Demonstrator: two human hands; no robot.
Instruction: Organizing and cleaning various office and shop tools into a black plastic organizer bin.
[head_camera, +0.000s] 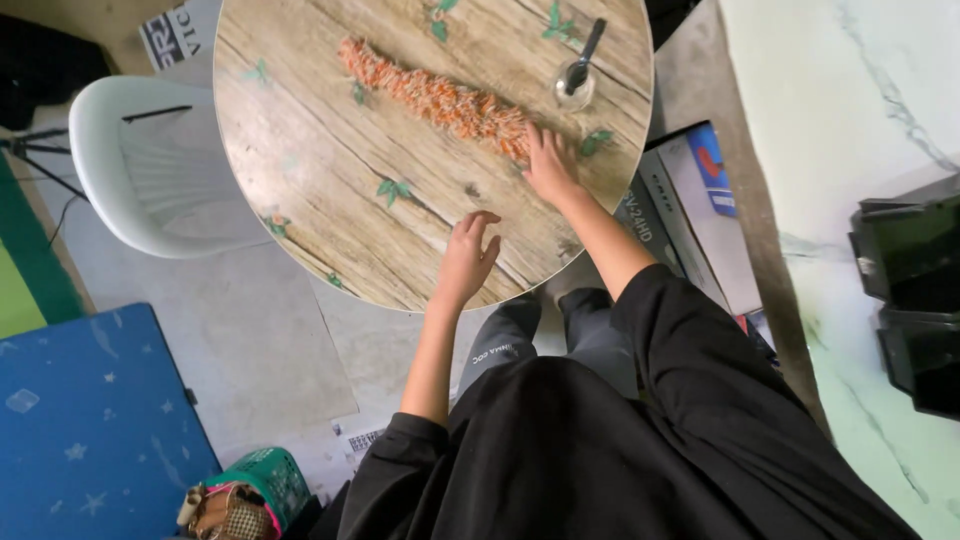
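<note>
Evidently the right hand (549, 165) pressed flat, fingers spread, on the fuzzy orange knitted strip (437, 97) at upper centre; the left hand (466, 258) hovered open, gripping nothing; smoothing seemed underway, needing steady even pressure.

hands 2 (468, 258) | tables 1 (300, 170) | chairs 1 (130, 160) | glasses 1 (574, 90) | spoons 1 (586, 55)

One head-worn camera, looking steeply down.
It sat above the person's black-clad shoulders, faced the round wooden table (330, 200) from fairly close, and took in both forearms, the floor and a white chair (130, 170).
</note>
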